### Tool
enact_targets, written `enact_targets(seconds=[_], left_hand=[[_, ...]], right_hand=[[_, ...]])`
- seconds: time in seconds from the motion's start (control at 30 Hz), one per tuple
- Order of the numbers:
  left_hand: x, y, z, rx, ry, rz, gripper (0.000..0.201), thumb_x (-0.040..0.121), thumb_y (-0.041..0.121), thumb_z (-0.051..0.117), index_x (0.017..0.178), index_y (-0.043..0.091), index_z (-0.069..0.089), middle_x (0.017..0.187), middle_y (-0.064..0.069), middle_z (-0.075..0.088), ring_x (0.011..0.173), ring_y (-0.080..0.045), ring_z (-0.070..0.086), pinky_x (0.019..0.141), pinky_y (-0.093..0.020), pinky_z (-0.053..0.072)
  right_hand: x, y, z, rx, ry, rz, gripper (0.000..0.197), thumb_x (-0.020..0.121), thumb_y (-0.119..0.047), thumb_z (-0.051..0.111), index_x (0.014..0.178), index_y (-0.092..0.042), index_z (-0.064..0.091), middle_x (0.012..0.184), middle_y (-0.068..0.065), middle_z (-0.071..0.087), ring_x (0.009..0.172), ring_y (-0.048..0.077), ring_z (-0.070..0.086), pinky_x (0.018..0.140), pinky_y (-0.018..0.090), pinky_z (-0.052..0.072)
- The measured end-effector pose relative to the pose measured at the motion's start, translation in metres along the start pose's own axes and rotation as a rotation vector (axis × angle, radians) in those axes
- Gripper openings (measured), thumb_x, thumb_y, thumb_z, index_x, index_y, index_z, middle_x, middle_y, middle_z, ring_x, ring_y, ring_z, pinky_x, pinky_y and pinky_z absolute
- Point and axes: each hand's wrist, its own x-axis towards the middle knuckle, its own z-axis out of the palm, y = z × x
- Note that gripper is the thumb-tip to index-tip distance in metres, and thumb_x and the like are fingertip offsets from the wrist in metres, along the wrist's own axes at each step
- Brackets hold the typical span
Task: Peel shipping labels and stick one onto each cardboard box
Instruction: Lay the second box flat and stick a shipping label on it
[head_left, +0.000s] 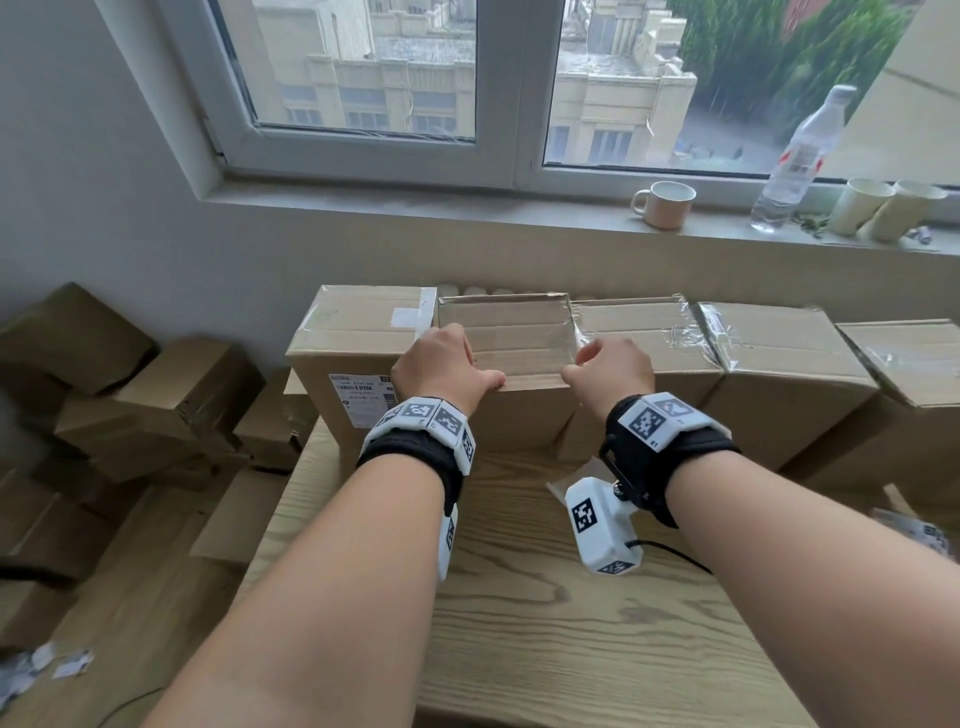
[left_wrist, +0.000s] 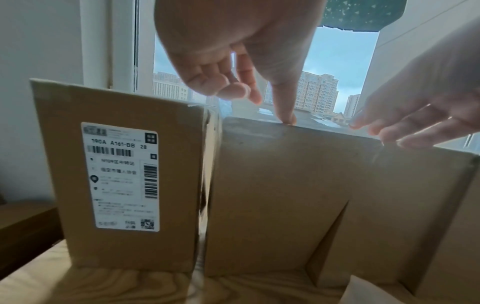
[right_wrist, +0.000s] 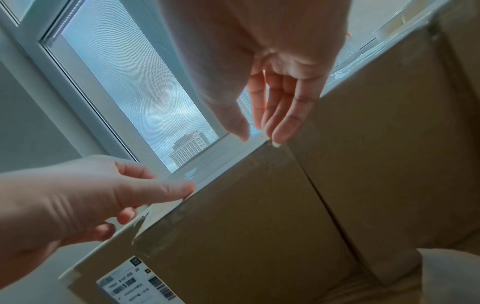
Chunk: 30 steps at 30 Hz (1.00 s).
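Several cardboard boxes stand in a row on a wooden table (head_left: 519, 623) under a window. The leftmost box (head_left: 353, 332) carries a white shipping label (head_left: 361, 400) (left_wrist: 122, 176) on its front face. The second box (head_left: 514, 332) (left_wrist: 280, 195) (right_wrist: 246, 226) shows no label on its front or top. My left hand (head_left: 447, 364) (left_wrist: 249, 92) hovers over its front left top edge, thumb touching the edge, fingers loosely bent and holding nothing. My right hand (head_left: 608, 366) (right_wrist: 262, 127) is at the front right top corner, fingers straight, a fingertip touching the corner.
More taped boxes (head_left: 779, 353) continue the row to the right. Printed sheets (head_left: 919, 530) lie at the table's right edge. A mug (head_left: 665, 205), a water bottle (head_left: 800, 161) and paper cups (head_left: 883, 208) stand on the windowsill. Stacked boxes (head_left: 130, 405) and paper scraps (head_left: 47, 665) fill the floor at left.
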Motion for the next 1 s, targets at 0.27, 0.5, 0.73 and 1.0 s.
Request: enact_targets(seconds=[0.27, 0.5, 0.73, 1.0], left_hand=[[-0.029, -0.015, 0.002, 0.002, 0.017, -0.133, 0.094, 0.056, 0.065, 0.08, 0.122, 0.014, 0.038, 0.119, -0.006, 0.058, 0.106, -0.029, 0.062, 0.076, -0.038, 0.049], [-0.043, -0.027, 0.003, -0.003, -0.036, -0.196, 0.087, 0.058, 0.075, 0.071, 0.114, 0.014, 0.046, 0.108, -0.005, 0.065, 0.105, -0.028, 0.063, 0.083, -0.038, 0.049], [-0.052, -0.035, -0.001, -0.165, 0.035, -0.192, 0.066, 0.067, 0.072, 0.068, 0.1, 0.018, 0.052, 0.097, -0.001, 0.064, 0.092, -0.025, 0.063, 0.075, -0.032, 0.046], [-0.078, -0.017, -0.021, -0.276, 0.208, -0.22, 0.056, 0.074, 0.067, 0.064, 0.095, 0.017, 0.05, 0.095, 0.0, 0.062, 0.08, -0.022, 0.055, 0.069, -0.03, 0.038]], right_hand=[[-0.016, 0.011, 0.003, -0.071, -0.047, 0.042, 0.025, 0.082, -0.026, 0.064, 0.103, -0.011, 0.062, 0.097, 0.008, 0.07, 0.088, 0.029, 0.07, 0.086, 0.036, 0.055], [-0.031, 0.021, 0.007, 0.005, -0.21, 0.096, 0.021, 0.084, -0.027, 0.062, 0.096, -0.009, 0.066, 0.089, 0.006, 0.072, 0.067, 0.022, 0.073, 0.074, 0.035, 0.061], [-0.038, 0.016, -0.005, 0.084, -0.143, 0.015, 0.024, 0.072, -0.024, 0.064, 0.085, -0.006, 0.073, 0.083, 0.01, 0.075, 0.083, 0.025, 0.072, 0.083, 0.04, 0.059], [-0.05, 0.016, -0.03, 0.207, -0.086, -0.13, 0.031, 0.076, -0.035, 0.061, 0.081, -0.006, 0.073, 0.078, 0.011, 0.075, 0.079, 0.027, 0.072, 0.084, 0.041, 0.057]])
